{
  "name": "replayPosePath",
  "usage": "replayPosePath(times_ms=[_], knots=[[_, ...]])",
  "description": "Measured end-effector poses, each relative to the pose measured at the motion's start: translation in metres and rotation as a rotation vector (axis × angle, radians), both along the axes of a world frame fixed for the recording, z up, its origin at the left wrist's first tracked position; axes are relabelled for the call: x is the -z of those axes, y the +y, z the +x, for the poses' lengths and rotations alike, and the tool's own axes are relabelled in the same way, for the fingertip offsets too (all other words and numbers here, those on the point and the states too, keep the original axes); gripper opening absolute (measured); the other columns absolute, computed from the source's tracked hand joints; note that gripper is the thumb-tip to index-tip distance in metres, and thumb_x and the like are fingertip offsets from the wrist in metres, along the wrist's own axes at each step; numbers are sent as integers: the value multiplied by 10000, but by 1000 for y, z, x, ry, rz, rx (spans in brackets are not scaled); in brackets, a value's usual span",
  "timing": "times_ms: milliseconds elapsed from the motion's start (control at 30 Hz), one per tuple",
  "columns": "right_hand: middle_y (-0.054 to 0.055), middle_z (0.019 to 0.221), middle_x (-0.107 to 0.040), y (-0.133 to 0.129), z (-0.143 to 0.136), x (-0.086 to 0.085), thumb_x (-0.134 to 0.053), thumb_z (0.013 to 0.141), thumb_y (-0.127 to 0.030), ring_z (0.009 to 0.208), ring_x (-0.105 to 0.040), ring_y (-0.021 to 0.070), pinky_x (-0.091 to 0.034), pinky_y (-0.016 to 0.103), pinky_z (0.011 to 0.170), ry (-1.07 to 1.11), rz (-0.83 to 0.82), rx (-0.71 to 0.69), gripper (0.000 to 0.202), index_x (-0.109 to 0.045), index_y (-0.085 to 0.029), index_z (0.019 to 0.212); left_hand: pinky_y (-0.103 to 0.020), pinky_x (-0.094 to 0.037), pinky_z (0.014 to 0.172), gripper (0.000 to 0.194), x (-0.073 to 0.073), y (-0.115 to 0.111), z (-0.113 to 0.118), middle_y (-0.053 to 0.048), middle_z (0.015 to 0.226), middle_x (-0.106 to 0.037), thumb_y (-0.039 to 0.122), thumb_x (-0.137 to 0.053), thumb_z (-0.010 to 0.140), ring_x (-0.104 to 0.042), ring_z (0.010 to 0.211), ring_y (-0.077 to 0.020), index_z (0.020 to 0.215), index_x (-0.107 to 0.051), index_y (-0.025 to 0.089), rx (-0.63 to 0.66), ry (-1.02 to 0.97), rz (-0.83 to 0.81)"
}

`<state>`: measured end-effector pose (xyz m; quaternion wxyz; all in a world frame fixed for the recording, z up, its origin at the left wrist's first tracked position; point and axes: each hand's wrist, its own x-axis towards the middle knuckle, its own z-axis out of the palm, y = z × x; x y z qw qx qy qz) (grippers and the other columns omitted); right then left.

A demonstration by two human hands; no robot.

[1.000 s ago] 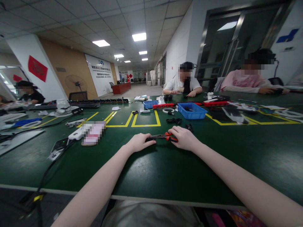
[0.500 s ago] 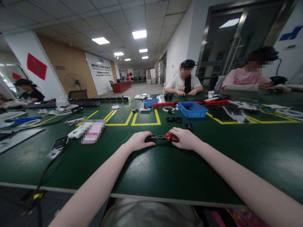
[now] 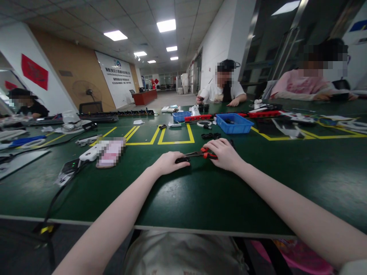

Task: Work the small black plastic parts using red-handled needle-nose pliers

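Observation:
Near the middle of the green table, my left hand is closed around a small black part. My right hand grips the red and black handles of long-nosed pliers. The metal jaws point left and reach the black part; whether they grip it is too small to tell. Just beyond the pliers lies a bundle of black pieces. Further back is a blue bin with dark items inside.
On the left lie a phone, a white device and black cables. Behind are a smaller blue bin, a white cable coil and red strips. People sit across the table and at the far left.
The camera view has tilted and shifted slightly. My right hand's fingers have spread further over the plier handles. Across the table, a person in white has raised one hand.

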<state>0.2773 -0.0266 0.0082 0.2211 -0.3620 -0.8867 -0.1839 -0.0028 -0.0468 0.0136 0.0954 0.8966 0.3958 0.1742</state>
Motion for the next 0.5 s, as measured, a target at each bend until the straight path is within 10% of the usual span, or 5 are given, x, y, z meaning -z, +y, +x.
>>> replayPosePath(times_ms=[500], knots=[[139, 1096, -659, 1, -2, 3, -553, 785, -245, 1035, -575, 300, -343, 439, 990, 4, 102, 101, 327, -599, -167, 1099, -292, -496, 882, 408, -1, -2, 2, -39, 1204, -698, 495, -528, 957, -656, 1064, -228, 1255, -650, 245, 11, -18, 7]])
